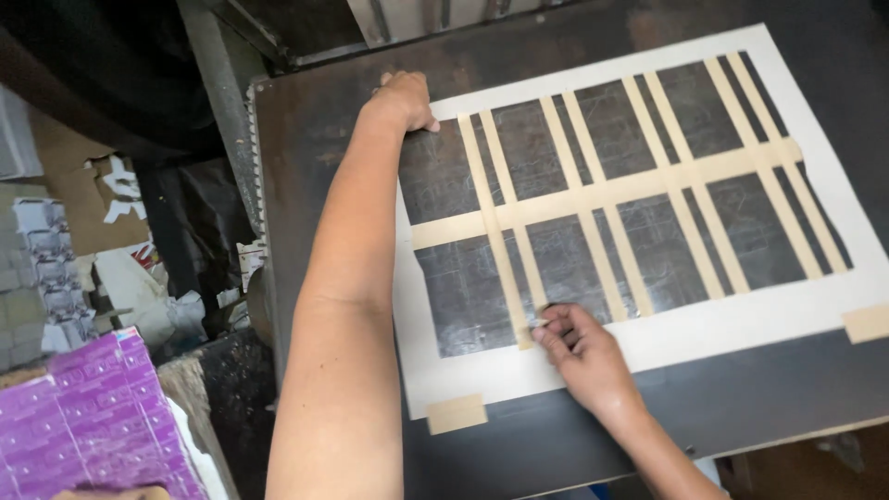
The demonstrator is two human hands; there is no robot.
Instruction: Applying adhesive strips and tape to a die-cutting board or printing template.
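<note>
Head view, the only one supplied: a white sheet [741,319] lies flat on a dark metal plate [306,120], its dull grey, foil-like centre [463,296] crossed by long strips of tan masking tape [602,193], paired uprights and one horizontal band, which appear to bind the grey panel to the white border. Two short tabs of the same tape, one at the near-left edge [456,413] and one at the right edge [867,323], fix the sheet to the plate, presumably so it cannot shift. The left hand [406,100] rests at the far-left corner of the sheet, fingers curled down over the edge and pressing there rather than holding anything; in my judgement it steadies the sheet. The right hand [579,352] sits at the near end of the leftmost strips, thumb and fingertips pinched together on a tape end [537,319] where it meets the white border; whether the end is being lifted or pressed down cannot be told. The grey surface looks crinkled and faintly reflective; the tape is matte and papery. At lower left, off the plate, lies a stack of purple printed cartons [93,417], with pale card scrap [139,296] beyond it.
</note>
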